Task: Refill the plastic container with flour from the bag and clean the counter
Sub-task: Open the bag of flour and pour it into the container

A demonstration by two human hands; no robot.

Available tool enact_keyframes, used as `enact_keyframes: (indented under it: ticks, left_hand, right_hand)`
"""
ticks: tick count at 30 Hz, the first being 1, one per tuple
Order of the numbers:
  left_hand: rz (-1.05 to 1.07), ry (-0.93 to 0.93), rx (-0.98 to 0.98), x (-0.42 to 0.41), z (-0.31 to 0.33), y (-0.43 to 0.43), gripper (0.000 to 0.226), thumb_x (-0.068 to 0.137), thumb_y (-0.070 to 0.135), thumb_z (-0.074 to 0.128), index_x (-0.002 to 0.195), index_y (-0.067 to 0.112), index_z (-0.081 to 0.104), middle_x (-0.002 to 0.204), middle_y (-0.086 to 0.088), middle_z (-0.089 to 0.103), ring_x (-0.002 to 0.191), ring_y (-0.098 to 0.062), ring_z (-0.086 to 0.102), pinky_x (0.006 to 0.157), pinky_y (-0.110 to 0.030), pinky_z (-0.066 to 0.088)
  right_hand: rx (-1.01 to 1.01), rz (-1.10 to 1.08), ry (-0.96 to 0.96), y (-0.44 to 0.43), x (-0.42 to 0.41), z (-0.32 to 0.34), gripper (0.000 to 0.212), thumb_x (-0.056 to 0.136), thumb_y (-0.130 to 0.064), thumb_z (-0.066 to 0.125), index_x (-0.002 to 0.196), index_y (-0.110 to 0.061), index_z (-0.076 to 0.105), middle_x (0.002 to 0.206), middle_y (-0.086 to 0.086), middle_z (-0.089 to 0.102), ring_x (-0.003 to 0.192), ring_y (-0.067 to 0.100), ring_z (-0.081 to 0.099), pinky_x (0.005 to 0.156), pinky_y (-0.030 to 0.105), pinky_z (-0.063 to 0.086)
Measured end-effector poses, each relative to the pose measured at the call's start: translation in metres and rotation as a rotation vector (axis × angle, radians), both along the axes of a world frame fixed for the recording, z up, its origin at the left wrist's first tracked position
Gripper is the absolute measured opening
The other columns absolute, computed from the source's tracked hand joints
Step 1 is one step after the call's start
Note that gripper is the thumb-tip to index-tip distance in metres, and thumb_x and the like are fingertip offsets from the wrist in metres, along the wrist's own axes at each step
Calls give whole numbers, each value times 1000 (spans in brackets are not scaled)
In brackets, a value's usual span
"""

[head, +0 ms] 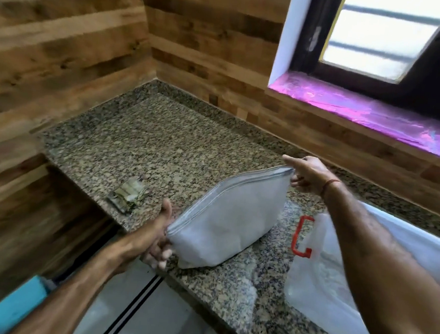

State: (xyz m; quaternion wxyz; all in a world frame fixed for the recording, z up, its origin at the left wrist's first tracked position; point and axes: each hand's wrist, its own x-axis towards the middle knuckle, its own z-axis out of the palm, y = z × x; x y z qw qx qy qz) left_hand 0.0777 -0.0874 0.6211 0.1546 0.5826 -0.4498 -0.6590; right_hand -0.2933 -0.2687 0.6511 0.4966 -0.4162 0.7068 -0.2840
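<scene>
A grey-white zip bag of flour (229, 220) stands on the speckled granite counter (147, 145), its zip edge running from lower left to upper right. My left hand (159, 238) grips the bag's near lower-left corner. My right hand (306, 175) pinches the far upper-right end of the zip, index finger stretched out. To the right lies a clear plastic container (318, 274) with a red handle (303, 236), partly hidden behind my right forearm. White flour dust smears the counter in front of the bag.
A small crumpled clear wrapper (128, 195) lies on the counter left of the bag. Wood-panelled walls close the corner. A window with a purple-lit sill (363, 109) sits at the right. The counter's front edge drops to a tiled floor, with a blue object (15, 306) at lower left.
</scene>
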Motion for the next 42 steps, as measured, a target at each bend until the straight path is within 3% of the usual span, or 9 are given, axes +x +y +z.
enact_keyframes:
  ticks: [5, 9, 12, 23, 26, 29, 33, 39, 42]
  left_hand:
    - [97, 255, 201, -12, 7, 2, 76, 86, 77, 45, 136, 20, 52, 112, -31, 72, 70, -22, 71, 62, -30, 61]
    - [330, 543, 288, -23, -3, 4, 67, 62, 30, 94, 113, -4, 68, 90, -25, 74, 60, -21, 72, 52, -27, 62]
    - [491, 595, 281, -20, -13, 9, 63, 74, 1, 73, 135, 3, 56, 74, -15, 67, 52, -17, 65, 46, -25, 58]
    - [412, 410, -70, 3, -41, 40, 80, 55, 30, 99, 125, 26, 60, 101, -17, 66, 80, -24, 60, 60, -28, 52]
    - [455, 297, -71, 10, -59, 60, 103, 46, 46, 100, 135, 22, 53, 81, -8, 64, 67, -17, 60, 59, -29, 52]
    - [559, 520, 192, 11, -56, 58, 78, 87, 61, 60, 143, 11, 40, 114, -30, 70, 82, -30, 72, 66, -38, 64]
    - [442, 585, 366, -4, -45, 22, 101, 83, 80, 46, 139, -5, 46, 132, -41, 57, 87, -36, 74, 76, -45, 64]
    - [447, 540, 392, -28, -51, -3, 79, 80, 38, 80, 138, -5, 50, 121, -42, 63, 74, -36, 76, 60, -45, 65]
    - [487, 554, 351, -35, -71, -1, 106, 63, 9, 93, 152, -2, 34, 130, -32, 63, 85, -35, 77, 62, -42, 64]
  right_hand:
    - [9, 41, 47, 0, 14, -2, 19, 92, -18, 64, 80, -5, 60, 54, 9, 55, 30, 10, 51, 37, 15, 42]
    - [-19, 63, 138, -5, 19, -1, 19, 89, -4, 61, 70, -5, 60, 41, 5, 51, 26, 10, 41, 35, 14, 36]
    - [-39, 67, 133, -4, 12, -2, 7, 91, -2, 64, 89, -4, 69, 57, 11, 52, 31, 11, 42, 38, 16, 39]
    - [10, 116, -92, 9, -19, -3, 21, 101, -1, 58, 91, -12, 73, 76, 7, 59, 56, 11, 53, 47, 17, 53]
    - [18, 152, 1, 12, -26, -4, 21, 100, 2, 59, 90, -12, 70, 77, 8, 60, 47, 6, 57, 46, 17, 55]
    - [22, 209, 98, 11, -24, 3, 18, 98, 3, 62, 93, -12, 71, 78, 7, 63, 48, 6, 59, 45, 16, 55]
    - [23, 254, 293, 10, -21, 3, 19, 93, 3, 69, 109, -6, 75, 76, 5, 66, 47, 6, 57, 37, 15, 47]
    - [65, 406, 787, 0, 1, 15, 31, 94, -20, 67, 124, -10, 72, 106, 8, 72, 89, 18, 65, 74, 24, 50]
    - [19, 473, 1051, -16, 23, 16, 29, 87, -24, 75, 108, -4, 75, 95, 10, 68, 94, 26, 70, 79, 34, 57]
